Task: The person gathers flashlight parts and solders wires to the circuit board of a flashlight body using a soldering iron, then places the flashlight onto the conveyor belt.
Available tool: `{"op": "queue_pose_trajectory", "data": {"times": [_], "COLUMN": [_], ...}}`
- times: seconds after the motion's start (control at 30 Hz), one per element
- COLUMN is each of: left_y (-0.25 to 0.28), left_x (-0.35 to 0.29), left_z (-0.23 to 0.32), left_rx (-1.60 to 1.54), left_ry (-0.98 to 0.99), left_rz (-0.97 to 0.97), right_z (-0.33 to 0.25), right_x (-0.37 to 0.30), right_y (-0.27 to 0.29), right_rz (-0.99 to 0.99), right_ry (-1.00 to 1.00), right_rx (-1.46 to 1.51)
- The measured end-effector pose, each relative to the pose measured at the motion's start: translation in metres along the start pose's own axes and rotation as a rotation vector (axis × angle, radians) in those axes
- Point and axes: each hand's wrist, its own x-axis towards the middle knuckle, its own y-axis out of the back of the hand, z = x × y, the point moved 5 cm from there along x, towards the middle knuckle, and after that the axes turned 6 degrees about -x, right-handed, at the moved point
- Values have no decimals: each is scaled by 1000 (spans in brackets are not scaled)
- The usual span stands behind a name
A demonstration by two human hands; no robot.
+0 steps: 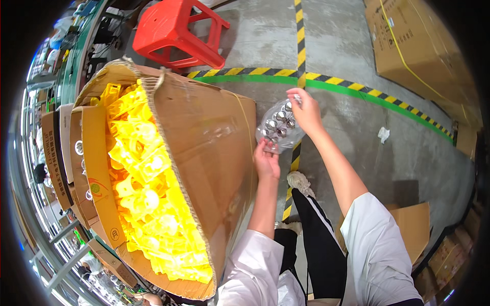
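Note:
Between my hands is a clear plastic bag (284, 131) with several shiny silver round pieces inside. My right hand (306, 110) grips its upper end, with the fingers closed over the plastic. At the lower end my left hand (267, 160) has its fingers curled on the bag's edge. The bag is held up in the air, just right of a large cardboard box (204, 122). Inside that box lies a heap of bright yellow plastic parts (148, 188), whose exact kind I cannot make out.
A red plastic stool (171, 30) stands beyond the box. Yellow-black tape (300, 35) and a green line (352, 92) mark the grey floor. At the far right is a big strapped carton (418, 56). A white scrap (383, 134) lies on the floor, and an open carton (411, 227) sits by my right arm.

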Motion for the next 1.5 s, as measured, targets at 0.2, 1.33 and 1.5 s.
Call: {"op": "queue_pose_trajectory", "data": {"times": [0.2,1.33,1.5], "left_y": [36,326,378], "left_x": [34,-441,-441], "left_z": [-21,227,283], "left_rx": [-328,882,774], "left_ry": [85,-338,-289], "left_rz": [271,595,454], "right_z": [-5,-41,-110], "right_x": [27,-222,-271], "right_y": [-99,140,25], "right_rz": [-491,-861,-950], "right_ry": [102,194,342], "right_rx": [-263,-1049,-1062]}}
